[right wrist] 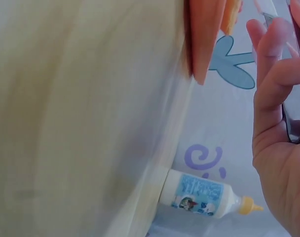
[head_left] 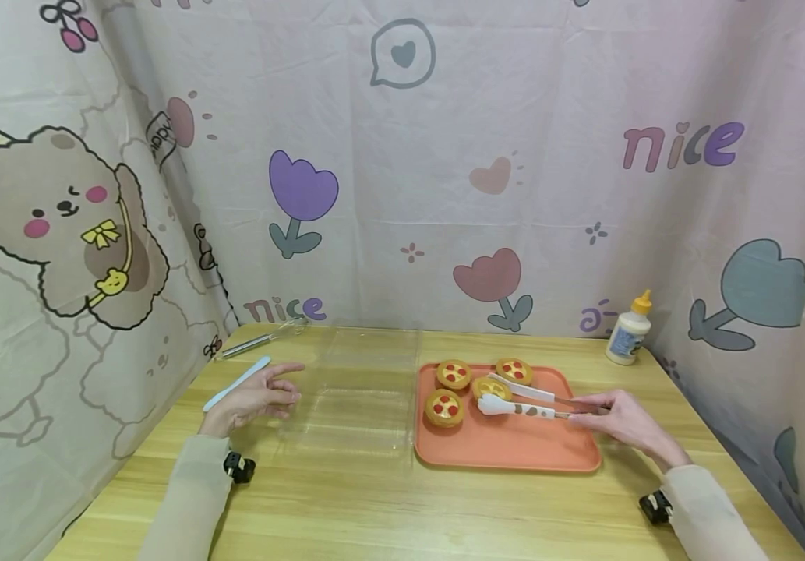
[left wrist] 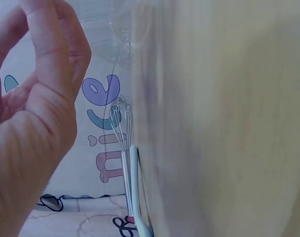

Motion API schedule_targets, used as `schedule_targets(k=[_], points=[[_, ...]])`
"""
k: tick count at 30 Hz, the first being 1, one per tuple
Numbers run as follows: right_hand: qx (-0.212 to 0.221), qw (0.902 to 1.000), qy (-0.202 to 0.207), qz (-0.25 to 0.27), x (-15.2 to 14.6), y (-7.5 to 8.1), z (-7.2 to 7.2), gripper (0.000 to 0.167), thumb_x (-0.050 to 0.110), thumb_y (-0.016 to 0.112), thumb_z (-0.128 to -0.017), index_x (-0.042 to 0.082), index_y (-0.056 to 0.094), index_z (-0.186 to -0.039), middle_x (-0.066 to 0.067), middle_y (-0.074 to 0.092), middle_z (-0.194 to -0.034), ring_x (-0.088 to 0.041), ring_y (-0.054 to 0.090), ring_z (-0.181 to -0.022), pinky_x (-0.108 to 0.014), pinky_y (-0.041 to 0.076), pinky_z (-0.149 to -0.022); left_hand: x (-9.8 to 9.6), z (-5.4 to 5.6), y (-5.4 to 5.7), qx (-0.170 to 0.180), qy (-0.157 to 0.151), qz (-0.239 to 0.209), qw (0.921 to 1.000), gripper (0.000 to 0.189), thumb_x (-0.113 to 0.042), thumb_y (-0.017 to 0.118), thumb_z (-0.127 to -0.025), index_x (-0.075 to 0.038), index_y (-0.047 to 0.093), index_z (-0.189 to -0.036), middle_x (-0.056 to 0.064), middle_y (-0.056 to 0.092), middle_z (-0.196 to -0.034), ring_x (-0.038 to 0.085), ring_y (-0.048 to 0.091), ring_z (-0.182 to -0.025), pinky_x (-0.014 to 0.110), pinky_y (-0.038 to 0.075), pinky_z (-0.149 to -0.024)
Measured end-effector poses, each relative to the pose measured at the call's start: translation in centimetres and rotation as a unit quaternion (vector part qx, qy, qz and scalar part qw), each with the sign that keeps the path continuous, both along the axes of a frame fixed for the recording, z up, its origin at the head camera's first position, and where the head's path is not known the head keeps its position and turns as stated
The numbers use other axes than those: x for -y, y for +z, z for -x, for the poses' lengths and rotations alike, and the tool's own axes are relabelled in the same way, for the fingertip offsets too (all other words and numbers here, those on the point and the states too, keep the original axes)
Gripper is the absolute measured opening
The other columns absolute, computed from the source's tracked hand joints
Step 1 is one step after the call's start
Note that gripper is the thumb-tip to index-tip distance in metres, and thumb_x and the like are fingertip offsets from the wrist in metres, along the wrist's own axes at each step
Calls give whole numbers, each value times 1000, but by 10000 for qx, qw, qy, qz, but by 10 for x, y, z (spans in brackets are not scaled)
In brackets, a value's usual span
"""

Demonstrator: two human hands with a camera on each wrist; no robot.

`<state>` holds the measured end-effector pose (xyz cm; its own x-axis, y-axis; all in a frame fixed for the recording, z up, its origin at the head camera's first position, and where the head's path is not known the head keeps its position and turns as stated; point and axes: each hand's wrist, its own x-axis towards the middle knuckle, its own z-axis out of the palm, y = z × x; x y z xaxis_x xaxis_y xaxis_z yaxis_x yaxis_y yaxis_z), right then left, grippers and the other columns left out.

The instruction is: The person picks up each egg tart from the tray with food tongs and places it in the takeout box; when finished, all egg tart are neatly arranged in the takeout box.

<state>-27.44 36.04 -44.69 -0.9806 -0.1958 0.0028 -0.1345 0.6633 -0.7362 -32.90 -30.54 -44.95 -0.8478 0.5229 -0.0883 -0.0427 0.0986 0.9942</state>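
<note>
My right hand (head_left: 625, 425) holds a pair of tongs (head_left: 534, 410) by their metal handles, with white paw-shaped tips. The tips lie on either side of a yellow-topped tart (head_left: 491, 386) on an orange tray (head_left: 514, 450). Around it on the tray sit several tarts with red pieces on top, one of them a red-dotted tart (head_left: 443, 408) at the left edge. To the tray's left lies a clear plastic container (head_left: 360, 397). Beside that container my left hand (head_left: 256, 399) hovers, fingers loosely bent and holding nothing.
A light blue spatula-like stick (head_left: 237, 383) lies behind my left hand. Farther back is a wire whisk (left wrist: 124, 148) with a metal handle. At the back right stands a white squeeze bottle (head_left: 630, 335) with a yellow nozzle. Patterned cloth (head_left: 402, 171) hangs around the wooden table.
</note>
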Motion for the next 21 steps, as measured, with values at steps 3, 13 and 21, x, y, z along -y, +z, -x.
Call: schedule_targets(k=[3,13,21], points=[[32,10000,-70,58,4,1,-1,53,40,77,-83,9,68,-125,-21,67,-120,-5,36,-39,-27,42,-36,1,1,-2,29,12,-74,10000,79,-3,61,-95,-2,11,-156,7,67,-100,18,69,-81,34,62,-72],[85,9989,123,444,24,12,-3,56,32,76,-85,-2,63,-128,-15,73,-86,-17,54,-45,-31,48,-40,2,-4,-6,-95,187,62,9998,77,-6,64,-94,-3,17,-155,10,66,-103,20,68,-83,34,62,-73],[84,9987,-3,503,48,21,-7,56,35,77,-84,0,64,-126,-15,75,-88,-19,53,-44,-32,45,-38,3,-1,-8,-189,232,258,9992,72,-7,62,-95,-2,21,-154,11,65,-105,18,68,-84,35,62,-76]])
